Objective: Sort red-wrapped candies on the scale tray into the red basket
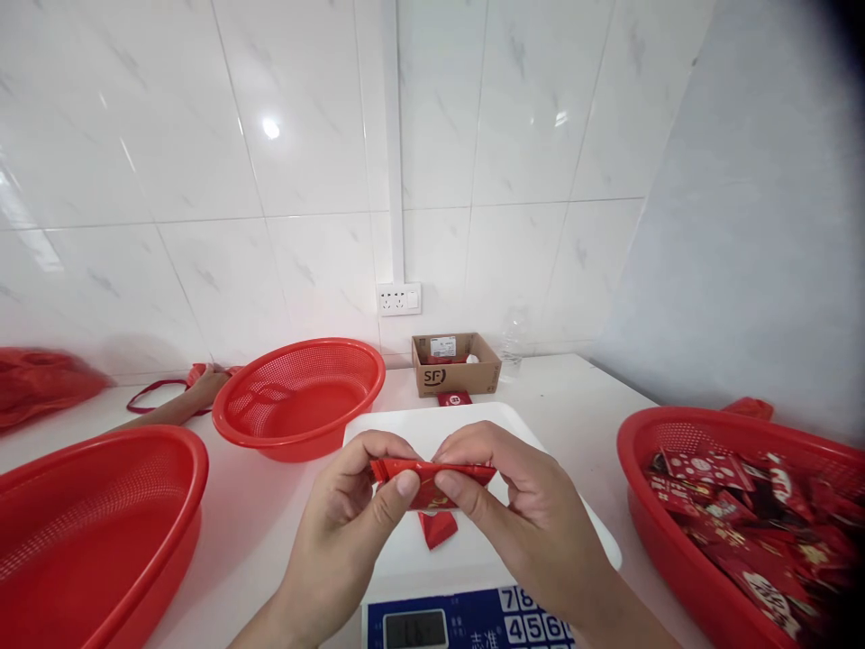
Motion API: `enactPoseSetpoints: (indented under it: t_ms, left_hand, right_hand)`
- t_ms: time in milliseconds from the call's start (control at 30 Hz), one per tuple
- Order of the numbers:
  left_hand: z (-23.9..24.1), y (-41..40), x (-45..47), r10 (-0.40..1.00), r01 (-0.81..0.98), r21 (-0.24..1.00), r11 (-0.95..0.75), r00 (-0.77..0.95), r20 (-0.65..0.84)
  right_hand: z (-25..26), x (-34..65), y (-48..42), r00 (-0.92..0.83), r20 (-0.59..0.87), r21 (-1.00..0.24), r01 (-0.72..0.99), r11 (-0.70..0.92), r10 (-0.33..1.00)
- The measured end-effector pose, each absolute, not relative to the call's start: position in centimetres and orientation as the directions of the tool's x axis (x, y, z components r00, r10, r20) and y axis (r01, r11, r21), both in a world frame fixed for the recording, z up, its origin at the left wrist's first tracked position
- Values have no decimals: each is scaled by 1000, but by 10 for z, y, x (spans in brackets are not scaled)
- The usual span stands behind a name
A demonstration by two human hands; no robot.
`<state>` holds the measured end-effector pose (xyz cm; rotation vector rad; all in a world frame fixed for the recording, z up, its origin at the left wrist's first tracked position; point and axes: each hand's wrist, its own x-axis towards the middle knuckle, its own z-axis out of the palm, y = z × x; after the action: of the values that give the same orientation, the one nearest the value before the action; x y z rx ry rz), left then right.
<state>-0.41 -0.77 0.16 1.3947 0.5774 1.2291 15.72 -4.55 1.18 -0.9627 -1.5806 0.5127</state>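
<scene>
Both hands pinch a small red packet (427, 491) between thumbs and fingers, its crimped end showing at the left. My left hand (355, 514) grips its left half and my right hand (520, 505) its right half. They hold it above the white tray (398, 563) of a weighing scale. Below the packet lies another red wrapped piece (438, 529) on that tray. At the front is the scale's blue panel (466, 622) with number keys and a small display, partly covered by my right hand.
A red basket (635, 442) full of red packets stands at the right. Two more red baskets, one near (195, 469) and one farther back (233, 424), stand at the left. Behind are a cardboard box (459, 379) and a clear plastic bottle (514, 342). Another person's hand (209, 386) reaches in at the left.
</scene>
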Motion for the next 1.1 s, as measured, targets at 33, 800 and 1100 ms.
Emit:
enactPoseSetpoints:
  t_ms: [33, 800, 1100]
  left_hand:
    - [2, -8, -5, 871, -288, 921, -263, 339, 355]
    - [3, -6, -6, 799, -262, 890, -374, 396, 452]
    - [1, -5, -6, 713, -183, 794, -579, 358, 603]
  right_hand:
    - [12, 157, -46, -10, 587, -770, 302, 563, 809]
    - [12, 155, -46, -17, 679, -696, 305, 650, 734]
    - [11, 158, -45, -57, 634, -713, 342, 612, 771]
